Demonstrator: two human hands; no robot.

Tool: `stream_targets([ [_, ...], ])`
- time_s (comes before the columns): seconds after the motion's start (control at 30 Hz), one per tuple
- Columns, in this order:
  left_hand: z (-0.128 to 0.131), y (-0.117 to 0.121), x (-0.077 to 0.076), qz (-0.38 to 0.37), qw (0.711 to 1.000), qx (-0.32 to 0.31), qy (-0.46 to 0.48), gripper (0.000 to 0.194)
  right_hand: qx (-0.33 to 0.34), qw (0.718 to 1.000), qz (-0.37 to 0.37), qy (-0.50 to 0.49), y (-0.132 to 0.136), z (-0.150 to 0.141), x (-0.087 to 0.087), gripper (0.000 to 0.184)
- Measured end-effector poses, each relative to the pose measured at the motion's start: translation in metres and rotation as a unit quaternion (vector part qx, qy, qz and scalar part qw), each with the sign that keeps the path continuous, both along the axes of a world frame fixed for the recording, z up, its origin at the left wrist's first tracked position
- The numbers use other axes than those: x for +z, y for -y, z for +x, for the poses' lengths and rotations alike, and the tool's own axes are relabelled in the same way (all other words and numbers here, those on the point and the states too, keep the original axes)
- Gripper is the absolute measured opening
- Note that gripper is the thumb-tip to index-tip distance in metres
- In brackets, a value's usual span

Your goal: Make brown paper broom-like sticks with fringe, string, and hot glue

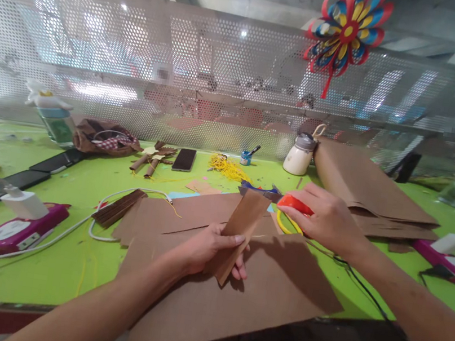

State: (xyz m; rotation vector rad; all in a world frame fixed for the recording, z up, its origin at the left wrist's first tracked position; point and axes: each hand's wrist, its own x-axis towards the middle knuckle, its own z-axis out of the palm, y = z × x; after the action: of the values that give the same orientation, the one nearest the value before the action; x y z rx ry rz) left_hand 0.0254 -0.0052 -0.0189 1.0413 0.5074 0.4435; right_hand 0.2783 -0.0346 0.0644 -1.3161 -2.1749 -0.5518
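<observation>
My left hand [215, 251] is closed on a strip of brown kraft paper [249, 211], thumb in front and fingers behind, the strip tilted upright. My right hand [325, 216] is closed around an orange-handled tool [296, 204]; a dark blade-like end points left toward the strip's top, and my fingers hide its exact kind. Just below that hand shows a curved yellow loop [288, 224]. Behind the strip's top lies a blue curved object [261, 188], partly hidden. Large brown paper sheets [279, 281] lie under both hands and overhang the table's front edge.
Dark brown strips [121, 207] and a white cable [92, 230] lie left. Purple power strips [22, 225] stand at both sides. Behind are a phone [184, 159], yellow strings [228, 166], a blue jar [246, 158], a white bottle [299, 154] and folded brown paper [371, 183].
</observation>
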Motion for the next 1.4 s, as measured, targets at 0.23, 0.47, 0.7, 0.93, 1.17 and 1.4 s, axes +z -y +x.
stream_targets([
  [0.23, 0.000, -0.003, -0.003, 0.007, 1.000, -0.015, -0.010, 0.028, -0.007, 1.000, -0.005, 0.003, -0.004, 0.009, -0.002, 0.031],
  [0.47, -0.001, -0.003, -0.002, 0.001, 1.000, -0.026, 0.000, 0.027, -0.044, 0.997, 0.025, -0.061, -0.012, 0.024, 0.006, 0.030],
  [0.7, -0.001, -0.007, -0.001, -0.030, 0.999, -0.006, -0.020, 0.027, -0.224, 0.971, -0.071, -0.043, -0.040, 0.072, -0.016, 0.042],
  [0.93, 0.001, -0.011, 0.000, -0.050, 0.999, -0.011, -0.001, 0.026, -0.264, 0.945, -0.192, -0.027, -0.068, 0.084, -0.088, 0.041],
  [1.17, 0.000, -0.011, 0.002, -0.044, 0.999, -0.009, -0.010, 0.026, -0.233, 0.958, -0.165, -0.015, -0.071, 0.076, -0.089, 0.038],
  [1.4, 0.001, -0.010, 0.004, -0.052, 0.999, 0.001, -0.014, 0.030, -0.198, 0.975, -0.092, -0.034, -0.053, 0.061, -0.073, 0.027],
])
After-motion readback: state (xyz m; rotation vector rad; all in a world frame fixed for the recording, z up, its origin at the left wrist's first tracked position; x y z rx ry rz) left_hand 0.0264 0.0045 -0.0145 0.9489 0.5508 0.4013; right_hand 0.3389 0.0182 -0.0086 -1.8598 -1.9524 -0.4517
